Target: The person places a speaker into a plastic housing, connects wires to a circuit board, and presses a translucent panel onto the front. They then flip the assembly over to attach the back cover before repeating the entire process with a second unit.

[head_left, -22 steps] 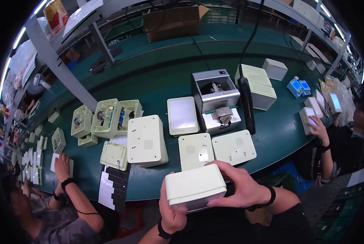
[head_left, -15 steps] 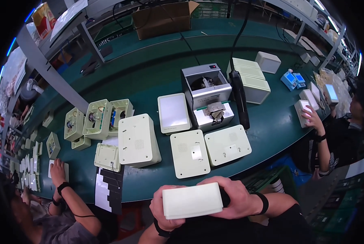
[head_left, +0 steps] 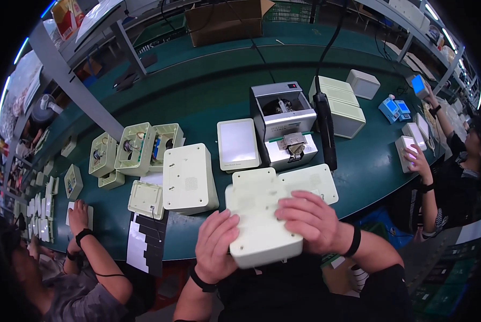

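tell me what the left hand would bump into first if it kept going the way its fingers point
The left hand, gripping the cream rectangular plastic housing, points up and slightly right across the green bench. Past the housing, the first thing would probably be the white flat rectangular panel, though depth is hard to judge.

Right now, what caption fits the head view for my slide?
Both hands, left hand and right hand, hold a cream plastic casing above a green workbench of similar casings.
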